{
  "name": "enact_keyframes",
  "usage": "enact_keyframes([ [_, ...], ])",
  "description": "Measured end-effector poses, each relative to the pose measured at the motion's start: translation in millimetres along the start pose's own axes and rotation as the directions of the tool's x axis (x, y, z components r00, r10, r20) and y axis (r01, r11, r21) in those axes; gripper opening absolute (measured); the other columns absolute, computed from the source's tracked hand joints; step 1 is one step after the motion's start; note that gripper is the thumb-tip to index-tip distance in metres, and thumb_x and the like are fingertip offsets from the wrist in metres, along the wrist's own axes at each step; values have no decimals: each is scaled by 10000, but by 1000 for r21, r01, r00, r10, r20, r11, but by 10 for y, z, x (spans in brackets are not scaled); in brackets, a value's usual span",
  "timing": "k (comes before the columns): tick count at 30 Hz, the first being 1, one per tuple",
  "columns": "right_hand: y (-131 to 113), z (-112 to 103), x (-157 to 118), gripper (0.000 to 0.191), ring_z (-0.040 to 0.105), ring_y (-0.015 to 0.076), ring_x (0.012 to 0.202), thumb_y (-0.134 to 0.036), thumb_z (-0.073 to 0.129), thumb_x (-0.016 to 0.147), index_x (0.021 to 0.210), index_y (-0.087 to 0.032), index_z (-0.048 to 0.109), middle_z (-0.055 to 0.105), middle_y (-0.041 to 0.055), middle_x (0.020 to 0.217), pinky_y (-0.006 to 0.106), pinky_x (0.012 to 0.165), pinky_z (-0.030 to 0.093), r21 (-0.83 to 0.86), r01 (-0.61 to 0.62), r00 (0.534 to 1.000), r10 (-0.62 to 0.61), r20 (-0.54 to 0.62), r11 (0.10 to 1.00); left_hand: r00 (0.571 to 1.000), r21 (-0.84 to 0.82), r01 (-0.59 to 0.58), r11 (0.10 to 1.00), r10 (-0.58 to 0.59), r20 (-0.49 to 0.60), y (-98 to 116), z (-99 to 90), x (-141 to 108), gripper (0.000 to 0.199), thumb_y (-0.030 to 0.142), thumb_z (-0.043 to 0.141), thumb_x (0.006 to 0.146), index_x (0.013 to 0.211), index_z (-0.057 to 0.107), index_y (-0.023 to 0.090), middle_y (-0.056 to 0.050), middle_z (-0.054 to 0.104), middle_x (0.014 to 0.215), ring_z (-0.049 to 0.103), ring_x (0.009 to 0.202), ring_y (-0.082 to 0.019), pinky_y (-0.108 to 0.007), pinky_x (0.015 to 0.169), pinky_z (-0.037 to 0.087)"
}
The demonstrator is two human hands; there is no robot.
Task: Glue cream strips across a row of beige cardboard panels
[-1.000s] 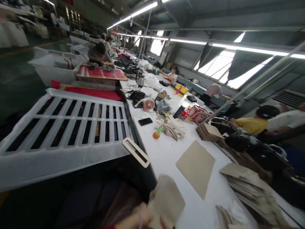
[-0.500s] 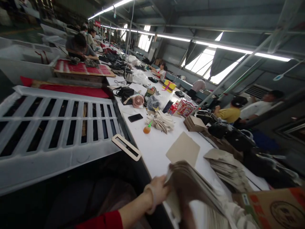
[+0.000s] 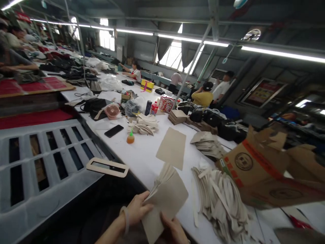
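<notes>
Sheets [image 3: 167, 195] stand fanned between both hands at the worktop's [image 3: 142, 162] near edge, left hand [image 3: 137, 208] pinching their left side, right hand [image 3: 174, 227] gripping the lower right; beyond them, one flat panel [image 3: 172, 147] lies on the worktop.

Bright windows [image 3: 172, 56]; apparently grey walls [image 3: 142, 51]
</notes>
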State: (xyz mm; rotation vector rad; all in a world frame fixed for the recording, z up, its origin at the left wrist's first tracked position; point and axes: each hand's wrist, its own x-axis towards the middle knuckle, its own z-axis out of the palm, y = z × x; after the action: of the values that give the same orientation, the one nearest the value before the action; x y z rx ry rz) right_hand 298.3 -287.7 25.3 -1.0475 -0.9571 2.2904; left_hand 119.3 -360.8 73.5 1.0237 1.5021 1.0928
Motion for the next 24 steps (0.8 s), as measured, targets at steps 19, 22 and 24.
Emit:
enact_keyframes([
  [19,-1611,-460,-177,510,654,195,770,-301,779,559,994,-72,643,703,113,876,294,719,479,-71,81,987,-70,147,994,870,38,144,989,-144,471,899,-632,889,359,363,670,658,948,596,163,-10,689,870,624,792,-207,-287,690,477],
  [22,-1553,-411,-110,527,650,214,814,-226,803,503,989,-95,648,709,97,887,343,792,471,-94,120,992,-115,59,988,879,70,149,986,-165,448,915,-648,1095,352,354,695,628,893,572,157,-3,677,806,621,725,-195,-276,630,472],
  [24,-1415,-376,-53,503,653,224,802,-193,809,480,953,-110,658,716,86,863,369,806,473,-75,148,986,-153,-64,986,917,109,123,986,-155,367,824,-628,1222,365,375,716,603,850,557,159,8,664,754,611,697,-188,-271,613,463],
])
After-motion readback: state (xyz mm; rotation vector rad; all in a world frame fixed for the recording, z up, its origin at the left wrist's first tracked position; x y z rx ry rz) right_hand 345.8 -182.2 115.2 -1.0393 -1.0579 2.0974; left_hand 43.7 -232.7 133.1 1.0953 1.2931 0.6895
